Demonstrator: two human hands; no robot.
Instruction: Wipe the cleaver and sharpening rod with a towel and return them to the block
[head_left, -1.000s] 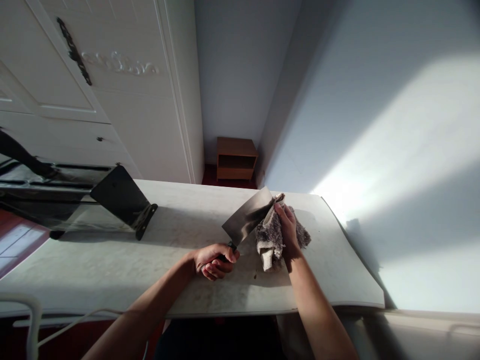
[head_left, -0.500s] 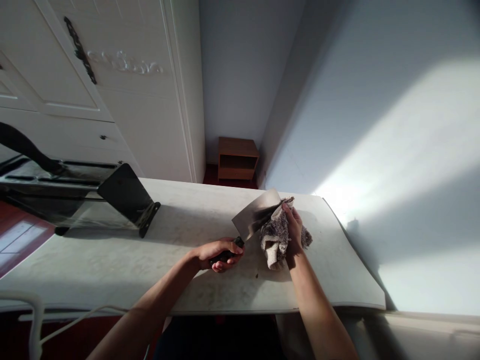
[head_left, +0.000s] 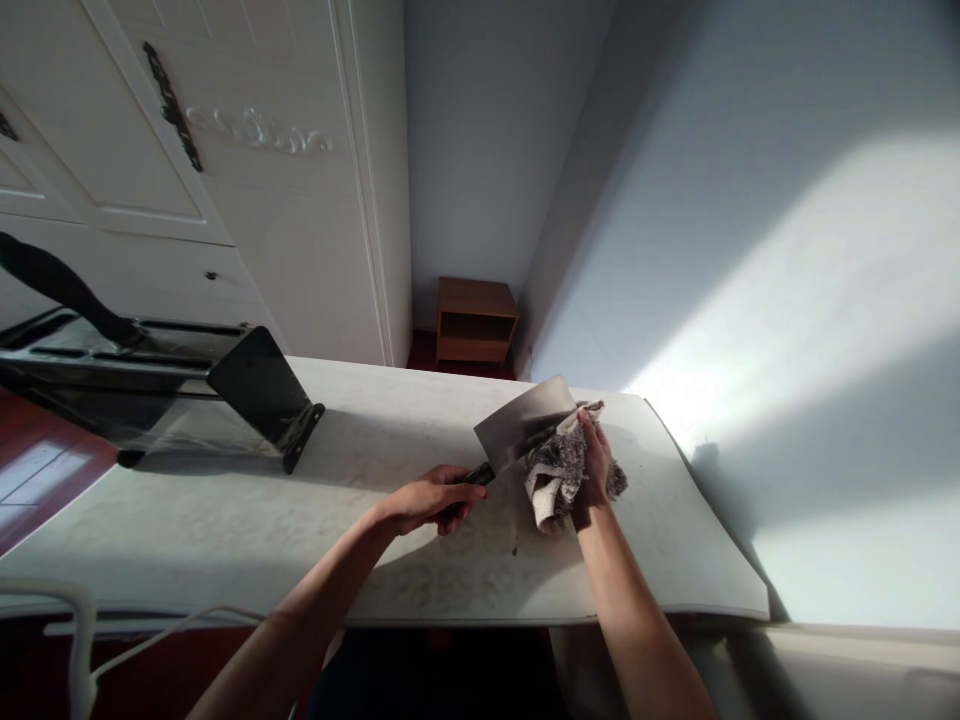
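My left hand (head_left: 435, 500) is wrapped round the black handle of a cleaver (head_left: 523, 420), whose broad metal blade points away to the right above the table. In my right hand (head_left: 594, 462) is a bunched grey-brown and cream cloth (head_left: 559, 478). The cloth is against the far end of the blade, my right thumb pressing near its tip. Part of the blade's lower edge is hidden by the cloth, and my right fingers are partly hidden in its folds.
A black knife block (head_left: 255, 390) with a dark-handled knife (head_left: 67, 290) in it stands at the table's left. The pale table (head_left: 420, 590) meets a sunlit wall (head_left: 810, 300) on the right. Beyond are a white wardrobe (head_left: 300, 230) and a small wooden nightstand (head_left: 478, 295).
The cleaver has shifted slightly right and its blade lies a little flatter. My left grip on the handle has turned, and the cloth has moved slightly right along the blade.
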